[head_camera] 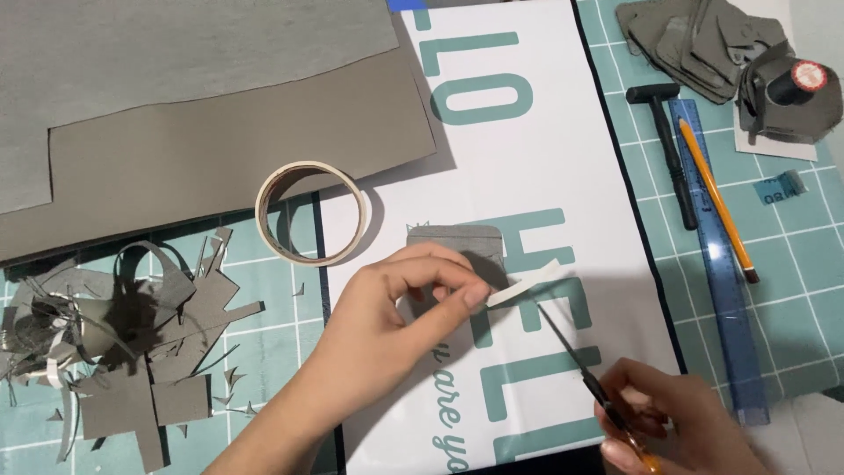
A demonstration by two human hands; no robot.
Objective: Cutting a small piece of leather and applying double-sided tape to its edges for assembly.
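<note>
My left hand (387, 325) pinches a short cream strip of tape (527, 281) between thumb and fingers, holding it over a small grey fabric piece (457, 246). That piece lies on a white sheet with teal letters (545, 176). My right hand (677, 422) grips thin black scissors (571, 352) at the lower right, their tips pointing up-left and meeting the tape strip near its middle. A roll of cream tape (310, 213) sits just left of the fabric piece.
Large grey sheets (202, 105) cover the upper left. A heap of grey scraps (123, 334) lies at lower left on a teal cutting mat (791, 264). At right lie a blue ruler (716, 281), orange pencil (716, 198), black tool (673, 149), cut grey pieces and a thread spool (796, 81).
</note>
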